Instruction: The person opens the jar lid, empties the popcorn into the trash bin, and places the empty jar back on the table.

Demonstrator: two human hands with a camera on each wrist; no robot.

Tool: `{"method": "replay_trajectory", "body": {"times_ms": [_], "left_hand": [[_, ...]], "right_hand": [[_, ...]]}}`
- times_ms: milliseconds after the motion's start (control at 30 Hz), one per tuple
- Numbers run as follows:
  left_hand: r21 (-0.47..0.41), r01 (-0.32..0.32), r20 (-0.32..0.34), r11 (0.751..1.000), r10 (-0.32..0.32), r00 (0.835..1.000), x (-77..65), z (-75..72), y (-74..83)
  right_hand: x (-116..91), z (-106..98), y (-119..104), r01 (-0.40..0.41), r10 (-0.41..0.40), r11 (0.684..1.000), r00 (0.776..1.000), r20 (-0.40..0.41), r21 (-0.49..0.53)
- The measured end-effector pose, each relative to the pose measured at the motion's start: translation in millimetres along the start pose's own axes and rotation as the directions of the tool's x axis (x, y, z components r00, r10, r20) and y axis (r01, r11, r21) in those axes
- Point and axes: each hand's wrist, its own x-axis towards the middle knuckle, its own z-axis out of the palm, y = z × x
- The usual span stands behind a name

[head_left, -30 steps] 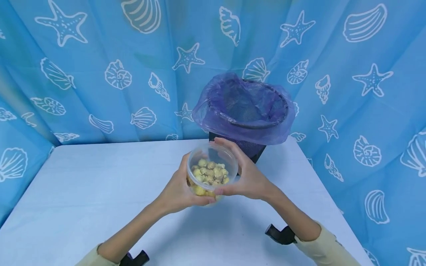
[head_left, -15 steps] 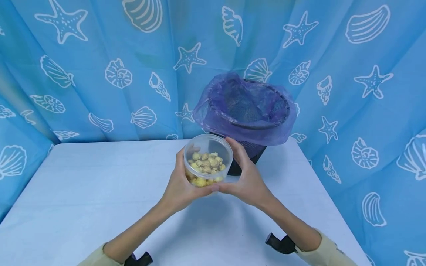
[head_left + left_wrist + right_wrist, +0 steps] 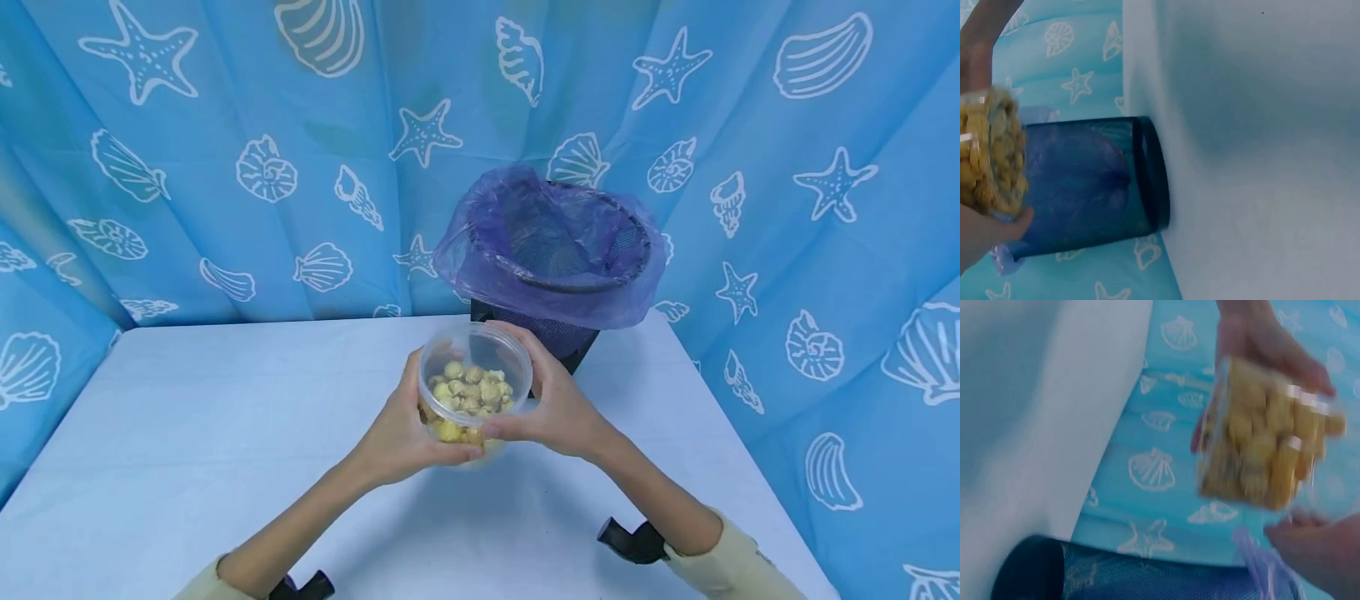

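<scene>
A clear round plastic tub point(image 3: 483, 346) of yellow popcorn point(image 3: 468, 393) is held in the air before the bin. My left hand point(image 3: 397, 437) grips its left side, thumb across the near face. From the right, my right hand point(image 3: 562, 410) holds it, fingers round the far side and thumb near the front. In the left wrist view the popcorn point(image 3: 1004, 150) shows through the tub wall, with my left hand point(image 3: 988, 234) below it. The right wrist view is blurred; the popcorn point(image 3: 1257, 437) lies between both hands. I cannot tell whether a lid is on.
Behind the tub, a black mesh waste bin point(image 3: 558, 333) stands at the table's back right, lined with a purple bag point(image 3: 480, 279). A white cloth covers the table point(image 3: 225, 433). A blue shell-patterned curtain point(image 3: 315, 158) hangs behind and at both sides.
Both hands raised the tub slightly up and left by half a second ago, then brought it back down near its earlier spot. The grip stays on both sides; the bin has not moved.
</scene>
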Motion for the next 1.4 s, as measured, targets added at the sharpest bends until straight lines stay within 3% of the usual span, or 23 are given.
{"method": "replay_trajectory", "body": {"times_ms": [100, 200, 267, 367, 533, 733, 800, 933, 1067, 1200, 1300, 1400], "left_hand": [[-0.01, 0.027, 0.064, 1.0, -0.026, 0.998, -1.7, -3.3, 2.0], [-0.003, 0.023, 0.069, 1.0, -0.022, 0.997, -2.2, -2.9, 2.8], [0.004, 0.005, 0.036, 1.0, -0.005, 0.999, -1.6, -0.7, 2.7], [0.048, -0.023, -0.063, 0.999, 0.026, 0.998, 1.5, 4.4, 0.8], [0.103, -0.052, -0.225, 0.993, 0.075, 0.972, 10.6, 16.8, -3.9], [0.086, -0.106, -0.237, 0.991, 0.124, 0.964, 13.5, 28.2, -6.6], [0.096, -0.096, -0.232, 0.991, 0.116, 0.966, 12.8, 29.0, -6.6], [0.077, -0.052, -0.194, 0.996, 0.067, 0.979, 10.8, 26.2, -6.3], [0.018, -0.017, -0.09, 1.0, 0.018, 0.996, 7.9, 21.6, -7.2], [-0.02, 0.003, 0.005, 1.0, -0.003, 1.0, 5.5, 18.4, -8.2], [-0.019, -0.001, 0.001, 1.0, 0.001, 1.0, 6.1, 18.3, -8.0], [0.003, -0.009, -0.063, 1.0, 0.01, 0.998, 7.8, 19.3, -7.4]], "right_hand": [[0, -9, 1, 0.017, -0.021, 0.999, 0.995, 0.098, 0.045], [0, -12, 2, 0.026, -0.031, 0.998, 0.993, 0.118, 0.049], [-1, -11, 2, 0.038, -0.039, 0.999, 0.996, 0.075, 0.023], [-4, -3, 1, 0.047, -0.052, 0.995, 0.997, -0.057, -0.082], [-6, 12, -2, -0.055, -0.006, 0.974, 0.964, -0.265, -0.22], [-4, 20, -2, -0.16, 0.103, 0.975, 0.941, -0.321, -0.155], [-3, 18, -2, -0.163, 0.118, 0.979, 0.944, -0.307, -0.123], [-3, 8, -1, -0.123, 0.105, 0.99, 0.972, -0.211, -0.073], [-4, -7, 3, -0.033, 0.033, 0.999, 0.999, -0.041, 0.011], [-4, -19, 7, 0.008, -0.013, 0.998, 0.996, 0.091, 0.06], [-5, -21, 10, 0.035, -0.038, 0.999, 0.997, 0.072, 0.032], [-9, -16, 14, 0.065, -0.066, 0.998, 0.997, -0.036, -0.02]]}}
